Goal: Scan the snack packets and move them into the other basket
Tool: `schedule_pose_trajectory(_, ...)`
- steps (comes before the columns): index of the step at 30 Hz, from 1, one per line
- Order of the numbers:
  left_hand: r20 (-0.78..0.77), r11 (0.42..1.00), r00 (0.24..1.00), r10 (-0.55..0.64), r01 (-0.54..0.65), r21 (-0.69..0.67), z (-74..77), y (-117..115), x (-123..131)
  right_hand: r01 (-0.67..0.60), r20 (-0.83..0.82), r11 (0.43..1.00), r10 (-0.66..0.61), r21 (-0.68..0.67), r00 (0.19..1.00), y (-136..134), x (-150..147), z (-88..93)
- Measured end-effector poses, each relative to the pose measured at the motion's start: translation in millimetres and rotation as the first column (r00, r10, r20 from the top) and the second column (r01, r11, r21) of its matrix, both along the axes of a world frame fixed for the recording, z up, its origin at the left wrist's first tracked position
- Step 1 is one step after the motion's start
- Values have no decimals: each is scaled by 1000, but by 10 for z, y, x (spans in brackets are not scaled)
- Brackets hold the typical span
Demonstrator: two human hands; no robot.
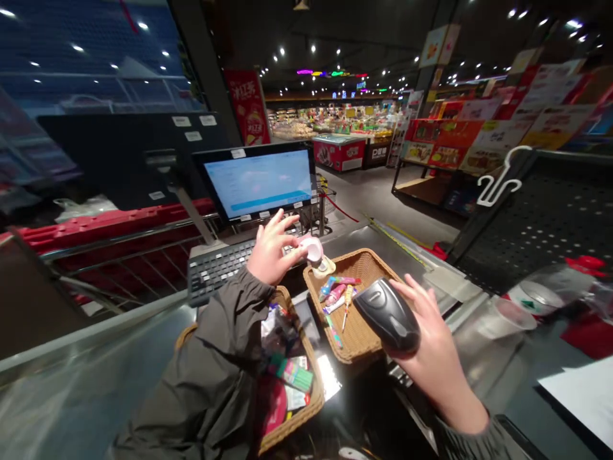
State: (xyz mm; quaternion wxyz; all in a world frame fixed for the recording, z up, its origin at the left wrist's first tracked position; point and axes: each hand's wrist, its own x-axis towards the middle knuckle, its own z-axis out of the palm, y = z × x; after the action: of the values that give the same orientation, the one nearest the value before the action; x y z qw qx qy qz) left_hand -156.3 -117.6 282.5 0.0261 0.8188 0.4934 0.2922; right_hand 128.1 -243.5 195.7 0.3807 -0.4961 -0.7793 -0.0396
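My left hand [275,248] reaches over the keyboard's right end, pinching a small white and pink round item [313,248] between thumb and fingers; its exact kind is unclear. A pale flap hangs below that item, over the far-left corner of a wicker basket [368,348]. Inside this basket lie several small, brightly wrapped sweets [338,295]. In my right hand [438,354] is a black barcode scanner [387,314], held above the basket's right side. A second wicker basket [313,409], filled with mixed small packages [292,374], sits below my left forearm, which partly hides it.
Behind my left hand stand a lit monitor [261,182] and a keyboard [215,271]. At right are a clear plastic cup [507,318], a white paper [582,399] and a black perforated panel [541,217] with a white hanger [500,182]. A trolley [124,255] stands left.
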Motion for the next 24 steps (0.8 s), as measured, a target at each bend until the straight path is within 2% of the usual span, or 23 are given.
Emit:
schedule_pose_trajectory(5,56,976,976,209,-204,-82,-9,-374,-515,-141,23,990,141,28,990,-37,-438,128)
schedule_pose_trajectory(11,57,907,909,413,-405,-116,-65,-817,-983,-300,69,954,299,-8,952,-82,-899,112)
schedule_pose_trajectory(18,65,858,860,506,-495,-133,-127,-1190,-1344,-427,103,904,427,-26,898,-136,-1286,111)
schedule_pose_trajectory(24,65,836,836,545,-536,-121,-157,-1311,-1530,-477,100,877,480,-49,872,-162,-1422,156)
